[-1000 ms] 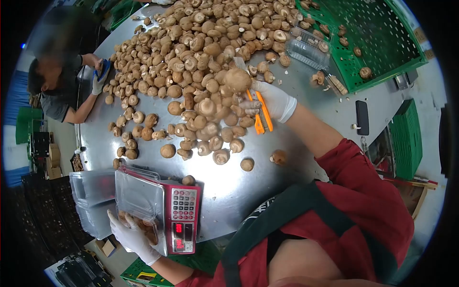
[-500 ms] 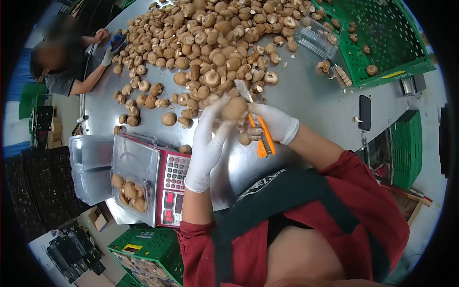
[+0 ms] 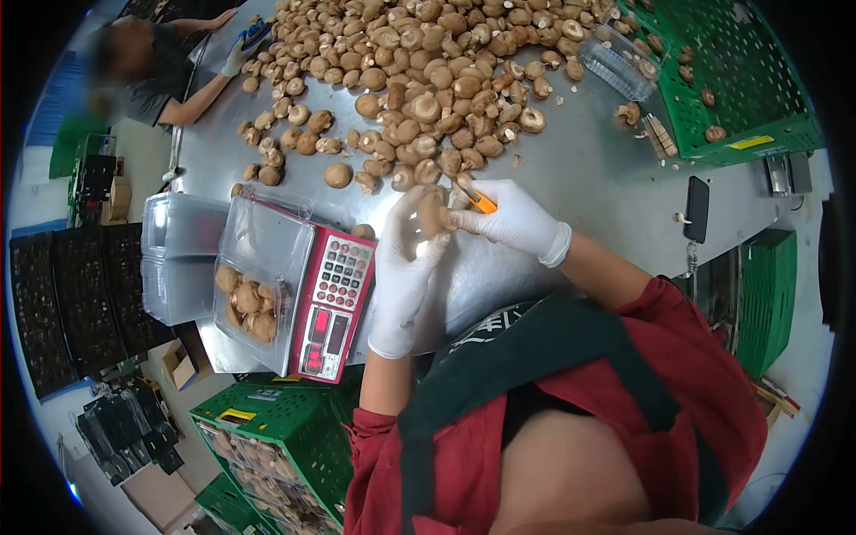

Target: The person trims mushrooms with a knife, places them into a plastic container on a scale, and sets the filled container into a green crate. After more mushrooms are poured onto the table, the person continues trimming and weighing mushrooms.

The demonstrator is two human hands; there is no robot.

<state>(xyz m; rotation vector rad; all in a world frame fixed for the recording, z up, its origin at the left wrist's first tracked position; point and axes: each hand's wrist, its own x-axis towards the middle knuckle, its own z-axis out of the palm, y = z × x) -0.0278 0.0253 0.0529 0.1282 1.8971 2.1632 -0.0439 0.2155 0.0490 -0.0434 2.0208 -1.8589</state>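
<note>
In the head view my left hand (image 3: 399, 283), in a white glove, is closed around a brown mushroom (image 3: 429, 214) in front of the pile. My right hand (image 3: 520, 223), also gloved, grips an orange-handled utility knife (image 3: 482, 201). Its fingertips meet the mushroom from the right; most of the knife is hidden by the fingers. Just beyond both hands spreads a large heap of brown mushrooms (image 3: 426, 109). Left of my left wrist stands a red and white scale (image 3: 325, 319), bearing an open clear plastic box (image 3: 259, 343) with several mushrooms inside.
Stacked clear boxes (image 3: 169, 290) stand left of the scale. At the back right are a green crate (image 3: 713, 147), a clear tray (image 3: 620, 67) and a black phone (image 3: 696, 209). A co-worker's gloved hand (image 3: 237, 59) is at the table's far left.
The orange knife has turned within my right hand, so less of its handle shows. My left hand still holds a mushroom. The whole view has shifted slightly.
</note>
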